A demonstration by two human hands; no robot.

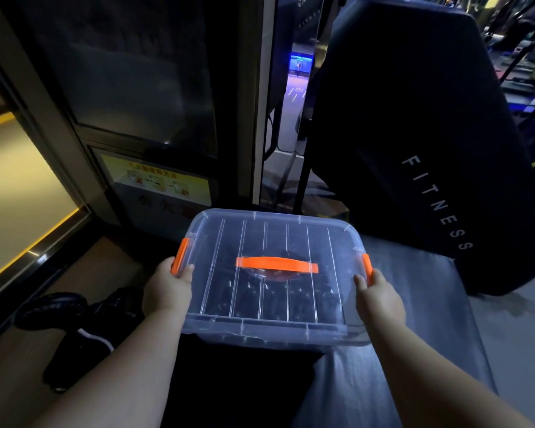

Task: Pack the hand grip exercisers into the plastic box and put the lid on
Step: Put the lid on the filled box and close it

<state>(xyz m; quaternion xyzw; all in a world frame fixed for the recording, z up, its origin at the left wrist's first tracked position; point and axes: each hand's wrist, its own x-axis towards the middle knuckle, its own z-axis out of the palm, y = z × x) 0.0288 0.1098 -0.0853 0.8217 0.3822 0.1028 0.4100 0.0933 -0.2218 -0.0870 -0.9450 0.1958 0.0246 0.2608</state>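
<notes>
The plastic box sits toward the far left of the padded surface, its clear lid already on and the exercisers showing only as dark lumps beneath it. The left grip has its thumb on the lid's rim and closes around the left clip; the right grip holds the right clip in the same way. The trouble I would watch for is one clip snapping home while the other misses, which would leave the lid cocked and liable to pop off when someone lifts it by the orange handle. A piece standing too tall inside could hold the lid up in just that way. Pressing down unevenly might also tip the box off the left edge, since I cannot tell how much of its base the surface carries. The light is poor: the count and lie of the exercisers cannot be made out, the fingers beneath both clips are hidden, and whether either clip is latched is unclear. Dark shapes on the floor at the left may be shoes.
</notes>
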